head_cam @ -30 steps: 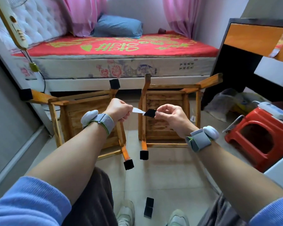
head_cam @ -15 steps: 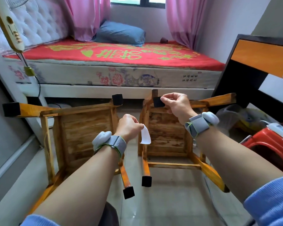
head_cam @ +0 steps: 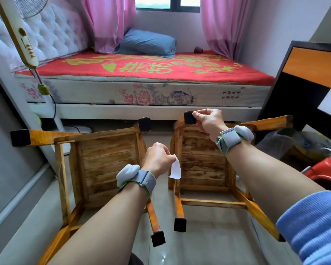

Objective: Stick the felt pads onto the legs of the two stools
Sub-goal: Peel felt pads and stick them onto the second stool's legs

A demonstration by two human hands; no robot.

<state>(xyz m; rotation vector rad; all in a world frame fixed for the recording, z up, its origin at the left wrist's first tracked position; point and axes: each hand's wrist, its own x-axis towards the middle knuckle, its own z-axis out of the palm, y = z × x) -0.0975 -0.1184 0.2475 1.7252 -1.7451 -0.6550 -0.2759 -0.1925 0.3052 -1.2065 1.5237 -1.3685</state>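
Note:
Two wooden stools lie on their sides on the floor, legs pointing out. The left stool [head_cam: 107, 165] carries black felt pads on the leg ends that show, one at far left [head_cam: 20, 138] and one near me [head_cam: 158, 239]. On the right stool [head_cam: 201, 165], my right hand [head_cam: 208, 120] pinches a black felt pad [head_cam: 189, 118] against the end of the upper left leg. A pad [head_cam: 180, 224] covers its near leg end, while the upper right leg end [head_cam: 288, 120] is bare wood. My left hand [head_cam: 158, 158] pinches a white backing paper [head_cam: 175, 169].
A bed [head_cam: 141, 92] with a red cover runs across the back. A fan stand [head_cam: 21, 39] leans at the left. A black and orange cabinet [head_cam: 311, 79] stands at the right, with a red plastic stool [head_cam: 325, 173] and bags below it.
My hands pulled the white backing off the pad. My right hand carried the pad up to the right stool's upper left leg end, while my left hand dropped away with the paper.

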